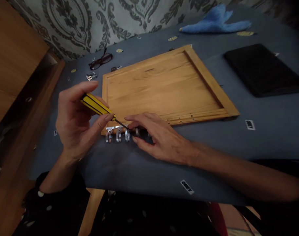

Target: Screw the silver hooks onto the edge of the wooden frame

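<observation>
My left hand (77,119) grips a screwdriver (96,105) with a yellow and black handle. Its shaft slants down to the right, and the tip meets the near edge of a framed wooden panel (149,85) beside my right fingers. Several shiny ring-shaped metal clips (118,135) hang in a row along that edge at the left. My right hand (161,137) rests at the edge, thumb and fingers curled around a clip (137,132) that they partly cover. Small dark holes dot the frame farther right.
On the blue-grey tabletop (144,175), glasses (101,61) and a small metal piece (91,76) lie beyond the panel's left corner. A blue cloth (215,21) lies at the back, a black tablet-like slab (263,70) at the right. Wooden furniture (16,62) borders the left.
</observation>
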